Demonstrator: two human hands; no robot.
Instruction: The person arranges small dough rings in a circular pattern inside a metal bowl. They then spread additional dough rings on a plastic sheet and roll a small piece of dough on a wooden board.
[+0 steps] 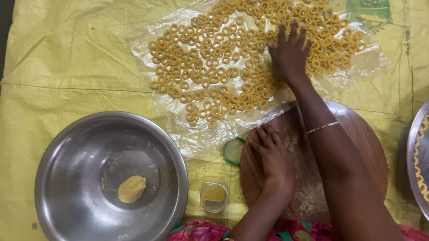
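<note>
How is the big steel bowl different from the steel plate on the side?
The steel bowl is deep and shows whole; the steel plate looks flat and is cut off by the picture's edge. The bowl holds one lump of dough; the plate carries dough rings along its rim. The bowl sits nearer the left hand, the plate past the right arm. Both are shiny metal on the yellow sheet.

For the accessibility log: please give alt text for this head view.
A person's right hand reaches onto small dough rings spread over clear plastic sheet, while the left hand rests on a round wooden board. A steel bowl holds a dough lump.
</note>
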